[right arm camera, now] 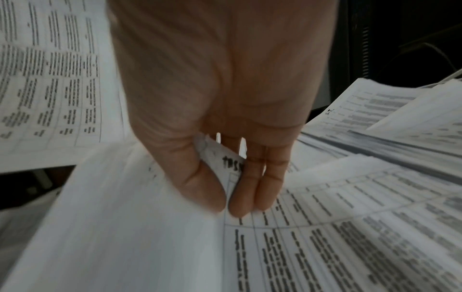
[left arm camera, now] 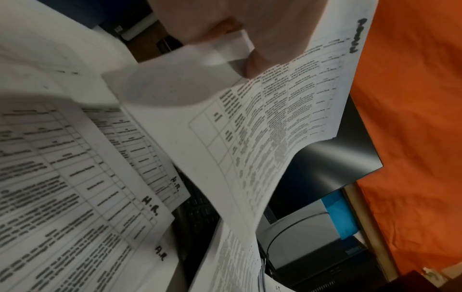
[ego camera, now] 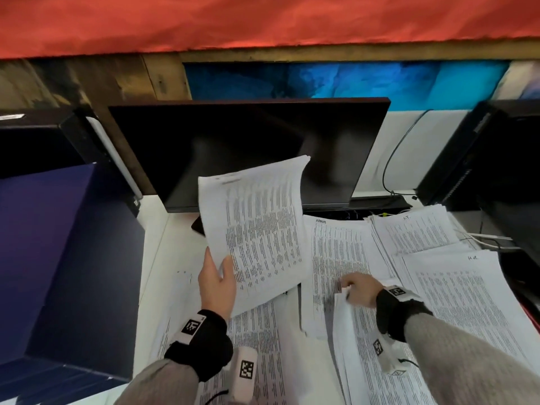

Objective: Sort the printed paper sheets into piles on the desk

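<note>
White printed paper sheets, a thin bundle (ego camera: 260,229), stand lifted in front of the dark flat monitor (ego camera: 248,147), pinched at their lower corner between thumb and fingers of the left hand (ego camera: 217,283). Right hand (ego camera: 358,289) pinches the top edge of a single printed sheet (right arm camera: 150,227) between thumb and fingers (right arm camera: 240,197), raising it off the printed-paper piles (ego camera: 467,287) spread over the white desk (ego camera: 163,258).

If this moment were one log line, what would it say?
left hand: holds raised sheaf | right hand: pinches sheet corner | piles: on desk
</note>
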Tool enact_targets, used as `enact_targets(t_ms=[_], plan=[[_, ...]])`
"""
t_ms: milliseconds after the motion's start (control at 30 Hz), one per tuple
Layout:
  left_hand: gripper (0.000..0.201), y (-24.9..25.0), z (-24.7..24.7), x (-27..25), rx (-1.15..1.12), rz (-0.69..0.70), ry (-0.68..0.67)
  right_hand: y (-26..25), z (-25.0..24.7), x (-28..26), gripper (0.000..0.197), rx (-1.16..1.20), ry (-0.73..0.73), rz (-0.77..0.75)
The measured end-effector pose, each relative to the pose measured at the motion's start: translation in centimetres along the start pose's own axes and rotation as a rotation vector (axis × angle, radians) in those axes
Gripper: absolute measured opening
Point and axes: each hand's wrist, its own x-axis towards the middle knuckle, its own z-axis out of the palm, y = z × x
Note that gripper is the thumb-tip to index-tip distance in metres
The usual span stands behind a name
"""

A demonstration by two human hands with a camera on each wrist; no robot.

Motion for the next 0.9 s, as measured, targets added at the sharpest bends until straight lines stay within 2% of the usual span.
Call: enact_targets(t_ms=[100, 200, 300, 400, 500, 633, 700, 767, 833, 900], plan=[[0.041, -0.9, 1.2, -0.1, -0.017, -0.089, -0.065, 1.6, -1.4, -1.8, 0.041, 0.111, 0.115, -0.055], [0.04, -2.5, 3.7, -1.1, 0.05, -0.174, -0.211, 3.4, -2.2, -3.5, 0.044, 0.171, 0.209, -0.113], [0.044, -4.7, 6.8, -2.1, 0.181, -0.188, -0.341, 4.6, -2.3, -4.5, 0.053, 0.258, 0.324, -0.153], [0.041, -6.1, 10.3, -2.3, 0.396, -0.224, -0.401, 5.3, -1.9, -5.0, 0.061, 0.299, 0.393, -0.187], [0.037, -6.1, 13.4, -2.4, 0.533, -0.273, -0.481, 4.9, -1.5, -5.1, 0.054, 0.313, 0.417, -0.185], [0.038, -5.5, 14.9, -2.0, 0.713, -0.342, -0.573, 3.4, -1.2, -4.9, 0.035, 0.316, 0.401, -0.156], [0.028, -6.0, 14.8, -1.6, 0.66, -0.349, -0.567, 2.8, -0.9, -4.4, 0.031, 0.274, 0.385, -0.15], [0.017, -6.4, 14.2, -1.4, 0.45, -0.436, -0.525, 2.3, -0.4, -3.6, 0.03, 0.222, 0.378, -0.137], [0.028, -6.5, 13.3, -1.7, 0.218, -0.54, -0.535, 1.8, 0.2, -2.9, 0.029, 0.192, 0.364, -0.098], [0.039, -6.2, 12.1, -2.0, 0.172, -0.57, -0.589, 1.4, 1.0, -2.4, 0.029, 0.201, 0.333, -0.065]])
